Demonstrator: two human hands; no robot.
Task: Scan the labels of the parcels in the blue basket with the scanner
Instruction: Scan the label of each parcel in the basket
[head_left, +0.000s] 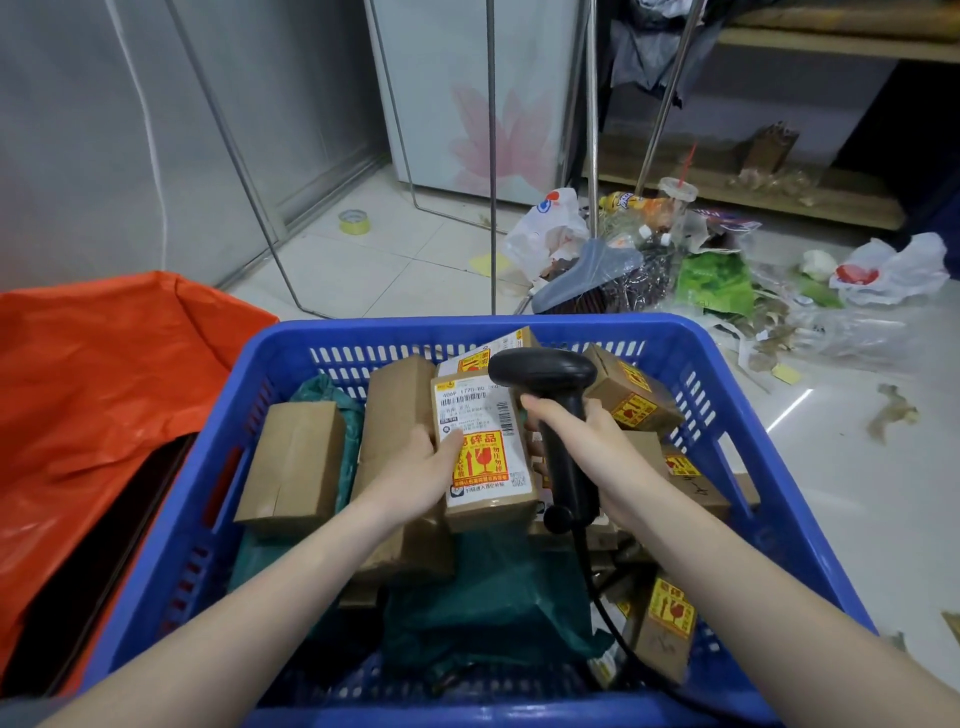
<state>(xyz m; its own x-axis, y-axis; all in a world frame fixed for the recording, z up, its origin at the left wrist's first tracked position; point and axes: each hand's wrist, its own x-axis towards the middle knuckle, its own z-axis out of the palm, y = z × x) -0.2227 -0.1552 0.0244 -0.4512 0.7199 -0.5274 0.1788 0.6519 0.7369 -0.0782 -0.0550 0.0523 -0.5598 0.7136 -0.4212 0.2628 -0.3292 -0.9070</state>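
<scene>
Tiled floor (363, 270), litter behind; left hand (415, 467) fingers wrapped on labelled parcel (485, 447), tilted face-up; right hand (587, 431) fingers closed round scanner (558, 415) handle, head just above label; both over blue basket (769, 467); risk: misread from neighbouring labels; cable snagging parcels.

A white fridge (467, 93) with a pink flower print stands on a pale tiled floor (363, 260). Left of it runs a grey wall (78, 130); right of it, a low wooden shelf (753, 192). Before the shelf lies a litter heap (675, 249). A tape roll (355, 222) sits left of the fridge.
</scene>
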